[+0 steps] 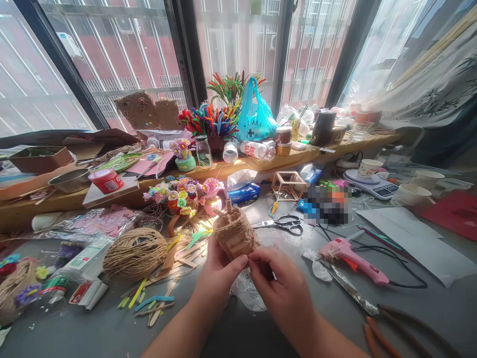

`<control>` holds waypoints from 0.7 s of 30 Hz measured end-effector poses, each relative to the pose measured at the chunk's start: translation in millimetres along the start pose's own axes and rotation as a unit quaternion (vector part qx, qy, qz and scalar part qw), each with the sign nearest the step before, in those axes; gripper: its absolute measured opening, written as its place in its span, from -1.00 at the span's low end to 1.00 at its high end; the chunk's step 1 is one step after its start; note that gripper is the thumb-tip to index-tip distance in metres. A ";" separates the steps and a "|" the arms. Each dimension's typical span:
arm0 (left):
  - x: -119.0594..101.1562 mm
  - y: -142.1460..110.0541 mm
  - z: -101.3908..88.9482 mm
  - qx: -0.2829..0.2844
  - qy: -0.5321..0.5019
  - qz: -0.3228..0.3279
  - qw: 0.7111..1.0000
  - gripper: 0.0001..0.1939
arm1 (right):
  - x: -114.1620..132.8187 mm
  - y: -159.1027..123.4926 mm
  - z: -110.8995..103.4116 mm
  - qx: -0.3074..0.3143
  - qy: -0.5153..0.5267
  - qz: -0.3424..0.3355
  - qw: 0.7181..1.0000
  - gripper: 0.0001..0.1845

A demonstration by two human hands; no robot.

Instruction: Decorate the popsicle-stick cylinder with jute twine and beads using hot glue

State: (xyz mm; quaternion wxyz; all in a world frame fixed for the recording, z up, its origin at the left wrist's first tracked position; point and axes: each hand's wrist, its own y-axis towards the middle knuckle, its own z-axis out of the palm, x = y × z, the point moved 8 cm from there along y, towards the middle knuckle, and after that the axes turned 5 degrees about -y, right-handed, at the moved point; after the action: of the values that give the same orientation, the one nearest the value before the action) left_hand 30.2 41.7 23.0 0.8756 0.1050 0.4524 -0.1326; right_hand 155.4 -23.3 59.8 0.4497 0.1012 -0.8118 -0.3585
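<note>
My left hand [219, 271] is closed round a small craft house [235, 233] of wooden sticks and twine, tilted, with short posts on top. The thumb presses on its lower front. At the house's lower right edge, my right hand [279, 281] has thumb and forefinger pinched together; whatever they hold is too small to make out. Beneath the hands lies crumpled clear plastic [249, 293]. Just behind the house rest black-handled scissors [286, 224]. To the right lies a pink glue gun [354, 258] with its cord.
A ball of twine [136, 253], wooden sticks [186, 258] and cut coloured strips [139, 293] lie left. Large shears [357, 293] lie right, near white paper sheets [417, 238]. Pipe-cleaner flowers [181, 194], a stick cube frame [288, 185] and a kitchen scale [383, 189] stand further back.
</note>
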 end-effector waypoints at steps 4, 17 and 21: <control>0.0 -0.8 -1.5 -0.015 0.000 -0.008 1.000 -0.26 | 2.4 0.6 0.1 0.000 -0.002 -0.020 1.000 -0.83; -2.7 1.3 -6.5 -0.060 -0.022 -0.020 0.998 -0.43 | 6.5 -5.0 -9.0 -0.023 0.031 -0.013 0.999 -0.66; -6.2 1.9 -5.7 -0.055 -0.065 -0.032 0.996 -0.56 | 8.6 -3.8 -20.6 -0.052 0.038 -0.002 0.998 -0.67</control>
State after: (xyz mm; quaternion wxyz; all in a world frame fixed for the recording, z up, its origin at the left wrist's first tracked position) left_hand 23.1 46.1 25.0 0.9028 0.0336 0.4045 -0.1421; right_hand 166.4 -40.4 69.9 0.4844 0.0932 -0.7740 -0.3971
